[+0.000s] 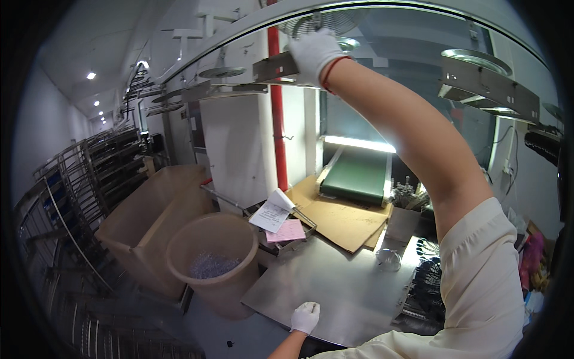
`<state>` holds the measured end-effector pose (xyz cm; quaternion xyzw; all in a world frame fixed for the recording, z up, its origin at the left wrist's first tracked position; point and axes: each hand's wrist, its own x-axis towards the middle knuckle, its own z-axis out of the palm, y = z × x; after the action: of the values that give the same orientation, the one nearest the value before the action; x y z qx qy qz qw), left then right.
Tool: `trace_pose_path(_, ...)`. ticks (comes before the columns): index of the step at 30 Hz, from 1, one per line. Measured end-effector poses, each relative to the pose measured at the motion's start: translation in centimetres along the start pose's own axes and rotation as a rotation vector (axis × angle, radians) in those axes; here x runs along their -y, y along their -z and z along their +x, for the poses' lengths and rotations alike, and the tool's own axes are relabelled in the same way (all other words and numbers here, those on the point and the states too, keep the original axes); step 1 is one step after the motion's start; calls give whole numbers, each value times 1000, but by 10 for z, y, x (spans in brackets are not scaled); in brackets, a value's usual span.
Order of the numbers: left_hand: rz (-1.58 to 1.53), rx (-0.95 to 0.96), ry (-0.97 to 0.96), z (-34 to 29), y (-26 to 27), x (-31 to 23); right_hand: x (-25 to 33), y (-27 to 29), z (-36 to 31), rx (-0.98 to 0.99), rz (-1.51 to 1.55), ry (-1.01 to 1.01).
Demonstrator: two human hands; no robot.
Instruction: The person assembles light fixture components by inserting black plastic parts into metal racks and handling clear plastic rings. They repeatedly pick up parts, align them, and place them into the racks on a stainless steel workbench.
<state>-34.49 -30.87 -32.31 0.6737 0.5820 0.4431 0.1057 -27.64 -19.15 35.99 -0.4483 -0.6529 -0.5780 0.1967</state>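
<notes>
Both my hands wear white gloves. My right hand is raised high at an overhead rail. Its fingers are curled at a metal hook just below a round wire grille; what they grip is partly hidden by the glove. Beside that hand is a hanging metal bracket. Down low, my left hand is closed at the near edge of a steel table, with nothing visible in it. A clear round object lies farther back on the table.
Metal holders with round discs hang along the rail. A round tan bin with small clear bits and a large tan tub stand left. Behind the table are cardboard, papers and a green conveyor belt. Black pieces lie right.
</notes>
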Motion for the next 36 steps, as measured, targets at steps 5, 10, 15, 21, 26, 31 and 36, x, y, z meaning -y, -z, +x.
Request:
trace_pose_path(5,7,-5,-19,-4,-3,8,-15,-28,-16,-426,56,-113)
trace_pose_path(10,-219,-8,135,1,-2,14,-15,39,-64,-377,308,-128)
trace_pose_path(15,-1042,-194,750,12,54,14,-2,1,-152,-282,760,-371)
trace_pose_path(21,-801,-533,653,-10,106,42,112,-98,-382,832,2008,-1554)
trace_pose_path(26,-408,-665,539,-40,132,56,210,-90,-511,1434,1769,-1912)
trace_pose_path(31,-541,-509,735,-44,145,30,255,-110,-573,1327,1888,-2196)
trace_pose_path(36,-419,-290,577,-20,117,21,231,-122,-599,1672,1839,-1675)
